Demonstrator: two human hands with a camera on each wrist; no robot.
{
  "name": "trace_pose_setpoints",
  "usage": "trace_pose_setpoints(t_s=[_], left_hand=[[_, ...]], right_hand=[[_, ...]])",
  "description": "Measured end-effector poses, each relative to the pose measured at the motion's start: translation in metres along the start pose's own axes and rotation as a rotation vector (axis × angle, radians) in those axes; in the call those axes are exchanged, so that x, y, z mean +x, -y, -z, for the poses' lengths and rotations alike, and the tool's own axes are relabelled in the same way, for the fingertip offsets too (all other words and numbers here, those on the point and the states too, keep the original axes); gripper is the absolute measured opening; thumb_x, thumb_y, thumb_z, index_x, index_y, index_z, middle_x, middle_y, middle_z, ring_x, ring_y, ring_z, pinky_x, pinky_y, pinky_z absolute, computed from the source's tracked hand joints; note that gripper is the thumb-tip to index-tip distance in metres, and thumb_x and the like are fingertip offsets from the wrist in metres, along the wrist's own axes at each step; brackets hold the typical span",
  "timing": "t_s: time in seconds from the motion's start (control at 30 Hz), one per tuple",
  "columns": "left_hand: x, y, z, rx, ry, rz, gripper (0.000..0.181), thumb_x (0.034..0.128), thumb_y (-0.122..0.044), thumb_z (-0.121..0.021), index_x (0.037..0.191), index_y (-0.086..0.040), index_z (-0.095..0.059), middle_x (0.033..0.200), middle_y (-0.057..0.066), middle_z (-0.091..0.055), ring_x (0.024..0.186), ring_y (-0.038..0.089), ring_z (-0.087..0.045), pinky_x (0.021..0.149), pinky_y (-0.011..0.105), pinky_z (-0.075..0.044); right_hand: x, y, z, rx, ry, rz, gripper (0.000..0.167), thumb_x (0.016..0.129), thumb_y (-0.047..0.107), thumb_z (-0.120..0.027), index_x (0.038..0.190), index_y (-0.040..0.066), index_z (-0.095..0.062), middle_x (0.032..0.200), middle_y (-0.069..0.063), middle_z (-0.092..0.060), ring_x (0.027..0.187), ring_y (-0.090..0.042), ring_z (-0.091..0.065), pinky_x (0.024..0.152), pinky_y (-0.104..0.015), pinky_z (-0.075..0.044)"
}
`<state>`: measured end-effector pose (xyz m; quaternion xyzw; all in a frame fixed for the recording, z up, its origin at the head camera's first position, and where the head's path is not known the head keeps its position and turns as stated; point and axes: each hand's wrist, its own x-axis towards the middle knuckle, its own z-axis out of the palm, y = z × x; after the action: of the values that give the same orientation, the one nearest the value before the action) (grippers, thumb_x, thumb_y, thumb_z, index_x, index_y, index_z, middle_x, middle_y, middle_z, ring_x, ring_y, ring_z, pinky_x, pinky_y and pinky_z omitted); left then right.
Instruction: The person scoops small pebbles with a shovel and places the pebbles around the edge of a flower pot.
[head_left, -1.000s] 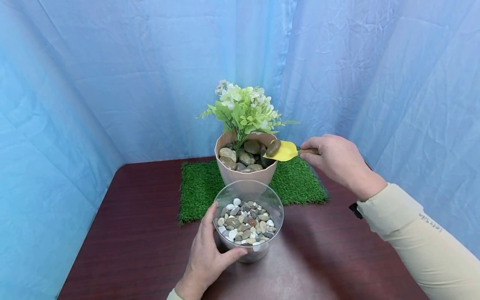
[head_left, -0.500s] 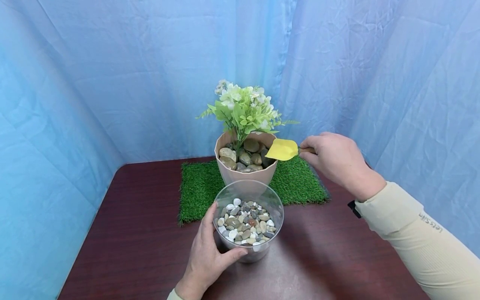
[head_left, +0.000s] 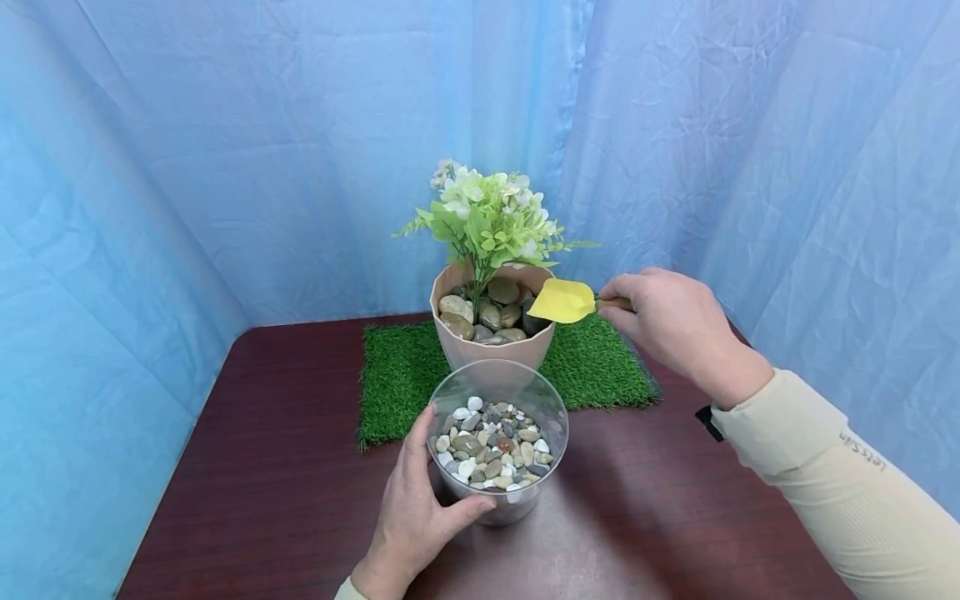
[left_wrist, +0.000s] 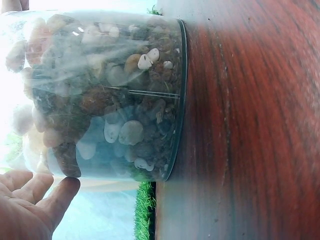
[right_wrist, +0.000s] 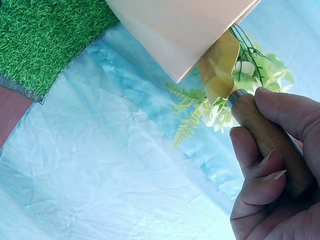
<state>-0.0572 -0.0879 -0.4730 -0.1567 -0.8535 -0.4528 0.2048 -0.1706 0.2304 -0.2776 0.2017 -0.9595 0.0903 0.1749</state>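
My right hand (head_left: 671,325) grips the wooden handle (right_wrist: 272,135) of a small yellow trowel (head_left: 564,301). The trowel's blade is bare and its tip lies over the right rim of a pale pink flowerpot (head_left: 495,353). Large smooth stones (head_left: 491,316) fill the pot around an artificial plant (head_left: 495,218) with white flowers. In front of the pot stands a clear plastic container (head_left: 558,417) of small mixed pebbles (head_left: 491,446). My left hand (head_left: 416,500) holds this container at its left side, thumb at the near rim and fingers along the wall.
The pot stands on a green artificial grass mat (head_left: 397,375), which lies on a dark red wooden table (head_left: 285,467). Blue curtains (head_left: 300,167) hang behind the table and at both sides.
A brown stone that lay on the trowel's tip has slid off into the pot. The trowel has stayed over the rim with only slight movement. My left hand and the container look the same.
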Motion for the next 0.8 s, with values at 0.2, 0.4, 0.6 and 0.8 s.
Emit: trace_pose_setpoints(t_s=[0.2, 0.4, 0.6, 0.8], left_hand=[[0.0, 0.001, -0.001, 0.005, -0.007, -0.025, 0.128, 0.0715, -0.066, -0.087, 0.167, -0.014, -0.021, 0.165, 0.007, -0.04, 0.144, 0.029, -0.049, 0.12, 0.025, -0.035], [-0.001, 0.0, -0.001, -0.008, -0.001, -0.016, 0.127, 0.0727, -0.069, -0.085, 0.168, -0.017, -0.019, 0.164, 0.008, -0.042, 0.144, 0.027, -0.049, 0.12, 0.028, -0.037], [-0.001, -0.001, -0.001, -0.008, -0.002, -0.013, 0.126, 0.0732, -0.07, -0.083, 0.168, -0.017, -0.02, 0.165, 0.007, -0.04, 0.146, 0.027, -0.047, 0.122, 0.024, -0.032], [0.0, -0.002, 0.0, -0.003, -0.002, -0.011, 0.126, 0.0737, -0.072, -0.081, 0.168, -0.016, -0.019, 0.167, 0.006, -0.038, 0.147, 0.026, -0.046, 0.122, 0.024, -0.031]], right_hand=[[-0.006, 0.003, 0.002, 0.05, 0.001, -0.013, 0.014, 0.099, 0.024, -0.072, 0.109, 0.021, -0.081, 0.095, 0.003, -0.076, 0.087, -0.018, -0.069, 0.071, -0.049, -0.057], [-0.015, 0.011, 0.008, 0.115, 0.039, -0.031, 0.016, 0.101, 0.028, -0.071, 0.113, 0.023, -0.08, 0.099, 0.004, -0.075, 0.087, -0.014, -0.067, 0.071, -0.045, -0.056], [-0.026, 0.021, 0.013, 0.146, 0.029, -0.002, 0.017, 0.098, 0.027, -0.075, 0.113, 0.021, -0.08, 0.101, 0.004, -0.077, 0.086, -0.013, -0.07, 0.07, -0.041, -0.057], [-0.036, 0.033, 0.012, 0.147, -0.046, 0.097, 0.019, 0.09, 0.021, -0.083, 0.109, 0.021, -0.082, 0.095, 0.009, -0.075, 0.081, -0.006, -0.066, 0.065, -0.03, -0.053]])
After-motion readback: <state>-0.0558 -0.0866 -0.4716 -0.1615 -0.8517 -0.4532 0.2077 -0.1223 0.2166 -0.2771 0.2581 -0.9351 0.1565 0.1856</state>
